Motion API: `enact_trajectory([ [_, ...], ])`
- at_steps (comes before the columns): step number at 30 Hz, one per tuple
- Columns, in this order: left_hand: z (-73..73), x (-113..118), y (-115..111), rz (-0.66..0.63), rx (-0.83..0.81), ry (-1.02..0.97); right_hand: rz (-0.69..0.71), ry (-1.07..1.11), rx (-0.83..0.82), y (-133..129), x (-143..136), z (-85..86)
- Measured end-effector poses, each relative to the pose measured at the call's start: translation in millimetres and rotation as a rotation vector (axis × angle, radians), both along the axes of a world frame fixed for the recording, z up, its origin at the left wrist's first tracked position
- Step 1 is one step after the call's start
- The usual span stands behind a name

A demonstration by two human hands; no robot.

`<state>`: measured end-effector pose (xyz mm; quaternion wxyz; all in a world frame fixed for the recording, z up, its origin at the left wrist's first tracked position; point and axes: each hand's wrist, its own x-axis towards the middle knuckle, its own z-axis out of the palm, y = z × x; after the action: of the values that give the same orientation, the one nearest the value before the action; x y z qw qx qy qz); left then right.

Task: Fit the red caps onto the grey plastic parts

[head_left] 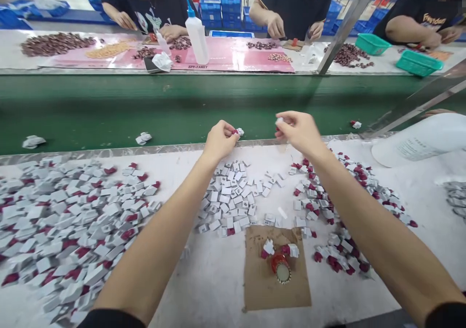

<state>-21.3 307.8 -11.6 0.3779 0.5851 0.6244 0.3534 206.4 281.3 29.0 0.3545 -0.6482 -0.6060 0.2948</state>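
Note:
My left hand [221, 141] is closed in a pinch on a small white and dark-red plastic piece [239, 132], over the near edge of the green belt. To its right, my right hand [301, 129] pinches a small whitish piece [279, 121], mostly covered by its fingers. Below and between my forearms lies a heap of small white block pieces [233, 192]. Nearer me, a brown cardboard square [276, 296] bears a round red pot [283, 271] with a pale, bead-rimmed top, and a couple of white-and-red pieces [268, 248].
White-and-red pieces [73, 221] spread widely at left, with another pile [316, 192] at right. A white bottle [418, 141] lies at far right. Along the green belt [109, 104] sit loose pieces [143, 138]. Several people work across it, near a glue bottle [197, 36] and green baskets [418, 63].

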Motion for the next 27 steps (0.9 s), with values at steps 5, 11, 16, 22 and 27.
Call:
enact_trajectory([
  [5,-3.9,7.3,22.1,-0.032,-0.031,0.186,-0.003,0.212,-0.116,-131.0,58.4,16.5],
  [11,13.7,9.3,-22.9,-0.258,0.140,0.420,-0.086,0.405,-0.281,-245.1,59.8,-13.0],
  [16,10.1,38.1,-59.5,-0.854,0.194,0.535,-0.197,0.671,-0.373,-280.6,38.4,-31.4],
  [22,9.0,52.1,-59.4,-0.786,0.183,0.474,-0.154,0.658,-0.298,-296.8,23.1,-28.0],
  [27,29.9,35.0,-106.0,-0.516,0.148,0.065,-0.198,0.573,-0.111,-307.2,14.3,-34.8],
])
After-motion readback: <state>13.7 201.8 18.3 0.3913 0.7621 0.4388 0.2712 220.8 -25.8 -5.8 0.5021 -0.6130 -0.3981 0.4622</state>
